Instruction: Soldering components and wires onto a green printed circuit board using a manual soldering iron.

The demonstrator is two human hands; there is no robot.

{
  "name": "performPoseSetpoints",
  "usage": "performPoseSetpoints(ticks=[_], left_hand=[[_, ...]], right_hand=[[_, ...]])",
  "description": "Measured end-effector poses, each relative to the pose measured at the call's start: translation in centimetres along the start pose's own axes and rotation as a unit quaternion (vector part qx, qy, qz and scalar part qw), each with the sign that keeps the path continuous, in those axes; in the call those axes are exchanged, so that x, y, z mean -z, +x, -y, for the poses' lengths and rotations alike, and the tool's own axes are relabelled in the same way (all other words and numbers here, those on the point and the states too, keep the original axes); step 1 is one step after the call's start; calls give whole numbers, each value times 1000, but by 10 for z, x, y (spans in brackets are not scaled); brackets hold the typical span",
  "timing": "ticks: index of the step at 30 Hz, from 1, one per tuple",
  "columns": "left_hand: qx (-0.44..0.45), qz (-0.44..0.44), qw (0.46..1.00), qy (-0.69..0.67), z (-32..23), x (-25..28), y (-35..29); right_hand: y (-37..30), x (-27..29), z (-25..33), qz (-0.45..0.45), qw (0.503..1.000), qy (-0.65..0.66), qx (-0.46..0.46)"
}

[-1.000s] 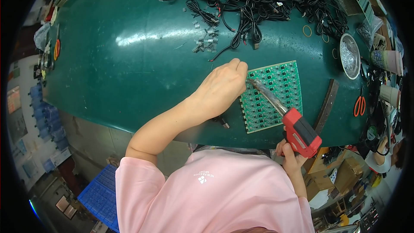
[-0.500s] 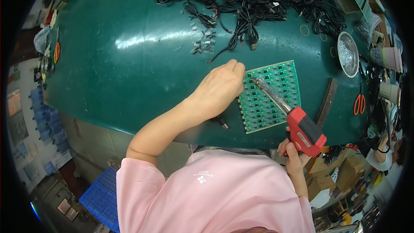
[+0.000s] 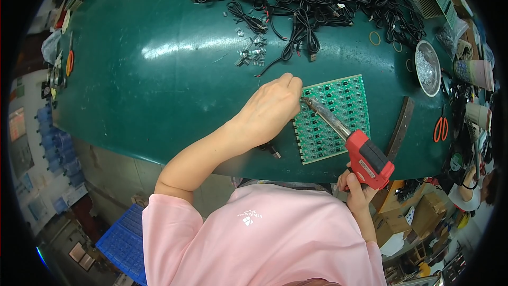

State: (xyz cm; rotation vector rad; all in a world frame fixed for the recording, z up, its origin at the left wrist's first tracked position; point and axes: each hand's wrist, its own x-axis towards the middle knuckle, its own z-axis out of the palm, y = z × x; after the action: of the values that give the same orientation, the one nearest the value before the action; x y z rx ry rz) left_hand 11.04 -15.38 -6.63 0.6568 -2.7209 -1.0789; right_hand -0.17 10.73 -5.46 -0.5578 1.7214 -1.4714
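From my remote seat I see the left hand (image 3: 272, 103) arched over the far left corner of the circuit board (image 3: 344, 111), its fingers drawn together; the fingertips are hidden, so I cannot tell whether they pinch anything. The right hand (image 3: 355, 188) is wrapped round the handle of a red soldering gun (image 3: 370, 159); its tip is at that same corner, just beside the left fingers, though I cannot tell whether it touches. The board lies flat on the green tabletop (image 3: 132, 95), right of centre and near the person; I see no cable joined to its uncovered part, so I judge work on it to be early, with most left; the covered corner I cannot check. A plug (image 3: 275, 153) shows beside the left forearm; where its cable leads is hidden. To the right lie a dark bar (image 3: 400, 127), a metal bowl (image 3: 428, 69) and orange-handled scissors (image 3: 440, 128); on the far side, small metal-legged parts (image 3: 251, 55) lie scattered before a heap of loose black cables (image 3: 328, 0).
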Motion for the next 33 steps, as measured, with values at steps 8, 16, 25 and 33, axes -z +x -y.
performPoseSetpoints(ticks=[8,16,25,33], left_hand=[[-2,3,1000,5,-1,0,-1],[3,6,1000,3,-3,0,2],[6,7,1000,7,0,1,1],[-9,-16,1000,24,1,-4,0]], right_hand=[[-5,5,1,2,999,-47,-20],[3,5,22,-47,998,-16,27],[47,40,75,-297,937,-60,172],[97,84,82,-386,904,-138,120]])
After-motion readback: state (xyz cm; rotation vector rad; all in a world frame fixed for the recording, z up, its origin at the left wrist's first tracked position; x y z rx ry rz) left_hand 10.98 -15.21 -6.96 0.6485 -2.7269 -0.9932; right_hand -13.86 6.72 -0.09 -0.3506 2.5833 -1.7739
